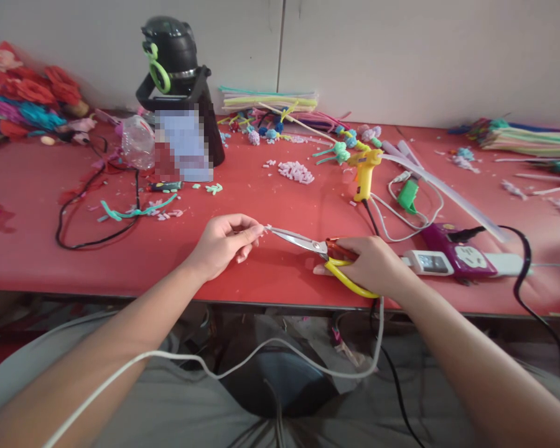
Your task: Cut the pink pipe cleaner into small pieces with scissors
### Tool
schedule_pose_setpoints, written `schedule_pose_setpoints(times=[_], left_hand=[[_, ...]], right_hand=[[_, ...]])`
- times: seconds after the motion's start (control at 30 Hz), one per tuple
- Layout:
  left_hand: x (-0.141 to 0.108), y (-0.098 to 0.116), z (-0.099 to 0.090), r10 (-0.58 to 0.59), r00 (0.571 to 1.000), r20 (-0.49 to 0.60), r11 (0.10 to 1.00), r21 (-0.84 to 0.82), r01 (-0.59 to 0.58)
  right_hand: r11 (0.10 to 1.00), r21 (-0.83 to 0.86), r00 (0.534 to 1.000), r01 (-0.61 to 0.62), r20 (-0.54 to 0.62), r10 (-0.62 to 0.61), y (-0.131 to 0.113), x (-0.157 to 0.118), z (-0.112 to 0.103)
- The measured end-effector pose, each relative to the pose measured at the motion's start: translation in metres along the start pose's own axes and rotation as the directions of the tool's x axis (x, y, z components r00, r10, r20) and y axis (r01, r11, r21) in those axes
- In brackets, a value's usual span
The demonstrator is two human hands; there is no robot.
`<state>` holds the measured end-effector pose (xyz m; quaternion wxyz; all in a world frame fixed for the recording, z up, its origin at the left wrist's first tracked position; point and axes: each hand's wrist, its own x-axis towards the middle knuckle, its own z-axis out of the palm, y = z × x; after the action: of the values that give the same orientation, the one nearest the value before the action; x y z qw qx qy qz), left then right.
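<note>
My left hand [228, 244] pinches a small pale piece of pipe cleaner [267, 228] between thumb and forefinger, most of it hidden by the fingers. My right hand [366, 264] is wrapped round the handles of a pair of scissors [303, 241], one red and one yellow. The blades point left, their tips meeting the pale piece at my left fingertips. Behind the scissors lies a pile of short pale pink pieces [296, 172]. A yellow glue gun [364, 174] stands to the right of that pile.
A purple power strip [452, 249] with a white plug-in meter [429, 262] lies right of my right hand. A black bottle [172, 56] and a pixelated phone-like panel [184, 146] stand at back left. Pipe cleaner bundles [532, 138] lie along the wall. A white cable [205, 367] crosses my lap.
</note>
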<state>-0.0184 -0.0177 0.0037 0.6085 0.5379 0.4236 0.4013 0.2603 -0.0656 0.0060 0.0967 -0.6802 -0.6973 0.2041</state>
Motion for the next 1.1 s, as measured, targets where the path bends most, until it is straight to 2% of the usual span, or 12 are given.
schedule_pose_setpoints(times=[0.37, 0.83, 1.1], left_hand=[[-0.0009, -0.0003, -0.0007, -0.005, 1.0, -0.003, 1.0, -0.008, 0.005], [-0.0019, 0.0042, 0.0021, -0.026, 1.0, -0.013, 1.0, 0.006, 0.026], [-0.0007, 0.0008, 0.0004, -0.031, 1.0, -0.007, 0.999, 0.025, 0.031]], right_hand=[[0.999, -0.003, 0.999, 0.035, -0.021, -0.035, 0.0019, -0.0034, 0.0007], [1.0, -0.029, 1.0, 0.009, -0.013, -0.01, -0.0024, -0.0022, -0.0022], [1.0, -0.019, 0.998, 0.025, -0.049, -0.026, -0.0016, -0.0024, 0.001]])
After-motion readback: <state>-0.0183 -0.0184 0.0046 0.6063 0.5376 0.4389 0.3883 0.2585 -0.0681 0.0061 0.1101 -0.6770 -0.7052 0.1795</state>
